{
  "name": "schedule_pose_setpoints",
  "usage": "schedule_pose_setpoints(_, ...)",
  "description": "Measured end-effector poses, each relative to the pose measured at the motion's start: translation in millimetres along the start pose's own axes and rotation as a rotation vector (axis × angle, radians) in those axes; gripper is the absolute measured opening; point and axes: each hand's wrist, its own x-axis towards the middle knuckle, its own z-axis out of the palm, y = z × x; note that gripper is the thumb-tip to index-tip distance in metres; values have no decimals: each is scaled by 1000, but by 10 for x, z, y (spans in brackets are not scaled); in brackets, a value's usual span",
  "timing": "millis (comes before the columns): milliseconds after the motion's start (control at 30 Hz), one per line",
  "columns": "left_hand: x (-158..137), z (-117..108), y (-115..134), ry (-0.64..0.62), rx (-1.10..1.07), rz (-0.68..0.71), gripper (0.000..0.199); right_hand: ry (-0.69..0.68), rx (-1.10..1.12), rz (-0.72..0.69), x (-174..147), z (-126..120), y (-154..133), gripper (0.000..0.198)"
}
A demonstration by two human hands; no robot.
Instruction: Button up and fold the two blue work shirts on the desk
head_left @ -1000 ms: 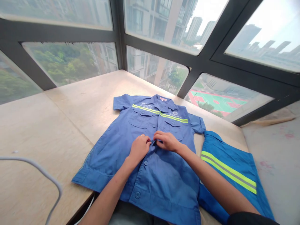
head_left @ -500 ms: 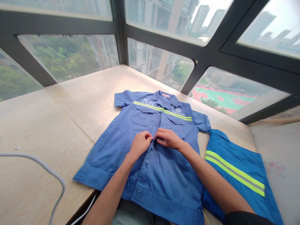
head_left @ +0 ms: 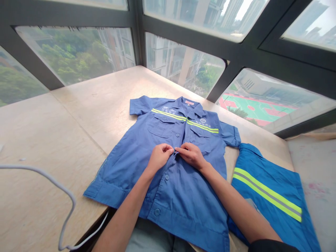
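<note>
A blue short-sleeved work shirt point(head_left: 128, 157) lies spread face up, collar away from me, with a yellow-and-grey reflective stripe across the chest. At the middle of its front placket, my left hand point(head_left: 160, 155) pinches the cloth edge between thumb and fingers. My right hand point(head_left: 193, 155) grips the placket just beside it, the fingertips of both hands almost meeting. Whatever sits between the fingertips is too small to make out. Below the hands, a button point(head_left: 167, 177) and a hem button point(head_left: 156, 212) show on the placket; above them, a chest button point(head_left: 177, 135) is visible.
Folded brighter-blue clothing point(head_left: 265, 175) with a wide reflective stripe lies on the right, beside the shirt. A white cable point(head_left: 52, 179) curls over the left part of the pale tabletop point(head_left: 52, 136). Dark-framed windows point(head_left: 183, 63) border the far side.
The view has shifted slightly. Both hands stay at the placket; the right hand's fingers have straightened a little, pointing toward the left fingertips.
</note>
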Motion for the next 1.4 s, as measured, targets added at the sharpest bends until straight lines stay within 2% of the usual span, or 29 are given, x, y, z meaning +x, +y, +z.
schedule_pose_setpoints(133,-5,17,-16,8,-16,5,21,-40,5,42,-14,14,6,29)
schedule_pose_setpoints(367,55,-14,-52,-77,-139,-90,22,-131,61,115,-23,36,6,29)
schedule_pose_setpoints(500,34,-26,-64,-91,-140,-47,25,-131,44,90,-5,39,-6,26)
schedule_pose_setpoints(633,-32,2,-63,-38,-83,32,32,-139,16,64,14,39,-11,26)
schedule_pose_setpoints(767,-89,51,-71,6,19,50,43,-147,12,50,23,55,0,27)
schedule_pose_setpoints(900,-135,127,-80,109,222,107,26,-173,42,61,32,68,7,26)
schedule_pose_setpoints(1033,-174,203,-68,226,408,148,25,-182,49,60,40,73,8,26)
schedule_pose_setpoints(1400,-200,200,-77,229,458,217,26,-132,109,43,35,64,35,30)
